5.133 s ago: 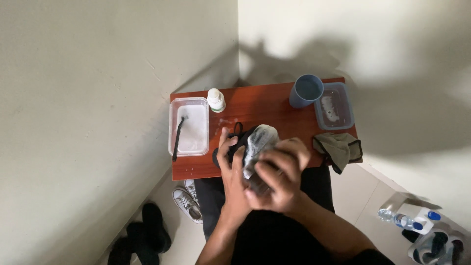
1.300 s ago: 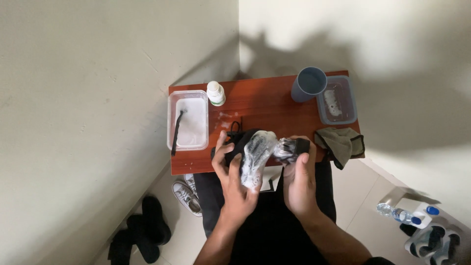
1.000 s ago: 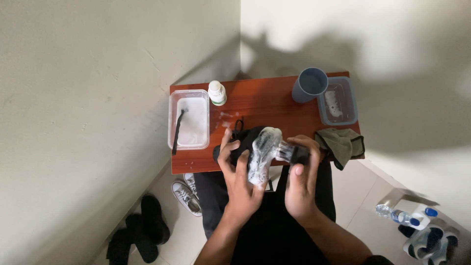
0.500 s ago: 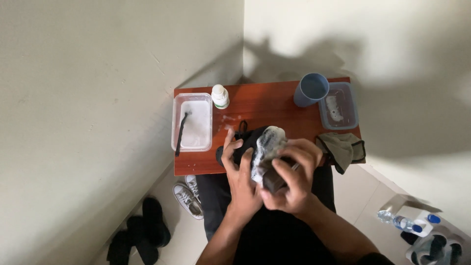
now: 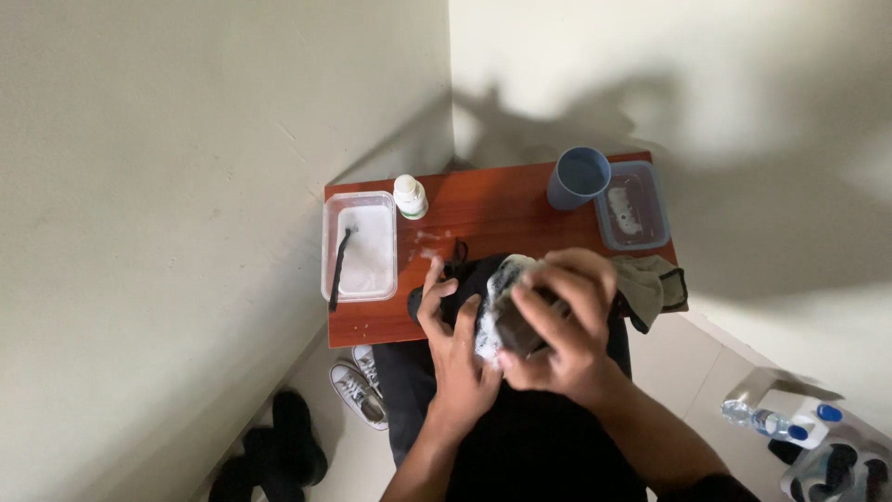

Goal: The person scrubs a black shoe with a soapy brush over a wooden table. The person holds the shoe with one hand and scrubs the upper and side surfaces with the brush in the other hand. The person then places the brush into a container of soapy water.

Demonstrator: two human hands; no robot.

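Over the near edge of a small red-brown table (image 5: 492, 209), my left hand (image 5: 457, 349) grips a dark shoe (image 5: 465, 284) whose sole is covered in white foam. My right hand (image 5: 567, 325) is shut on a dark brush (image 5: 518, 327) and presses it against the foamy sole. The shoe's toe is hidden under my right hand.
On the table stand a clear tub of white liquid with a dark brush in it (image 5: 360, 246), a small white bottle (image 5: 409, 196), a blue cup (image 5: 578, 178), a blue-rimmed container (image 5: 634, 205) and a grey-green cloth (image 5: 658, 286). Shoes (image 5: 358, 390) and bottles (image 5: 790, 420) lie on the floor.
My right hand, apart from the shoe a second ago, has moved left onto the foamy sole with the brush. My left hand has kept its hold on the shoe.
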